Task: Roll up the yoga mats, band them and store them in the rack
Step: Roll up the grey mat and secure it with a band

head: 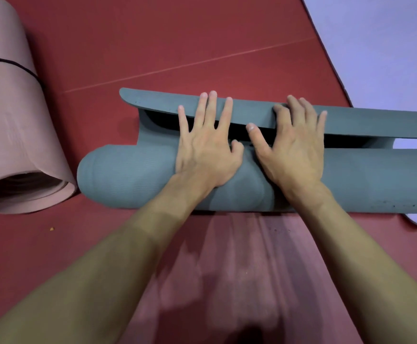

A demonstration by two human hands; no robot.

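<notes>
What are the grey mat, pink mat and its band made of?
Grey mat: probably soft foam, matte, finely textured; thick cut edge, dents where pressed. Pink mat: similar foam, matte; thick layers show at the roll's end. Band: thin dark cord, maybe elastic; too small to tell.

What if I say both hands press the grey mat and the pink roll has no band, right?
Not quite: the head view shows a black band around the pink roll. The left hand and right hand do press the grey mat.

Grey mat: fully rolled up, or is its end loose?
End loose. The grey mat is mostly rolled, but its last flap stands off the roll with a dark gap beneath.
</notes>
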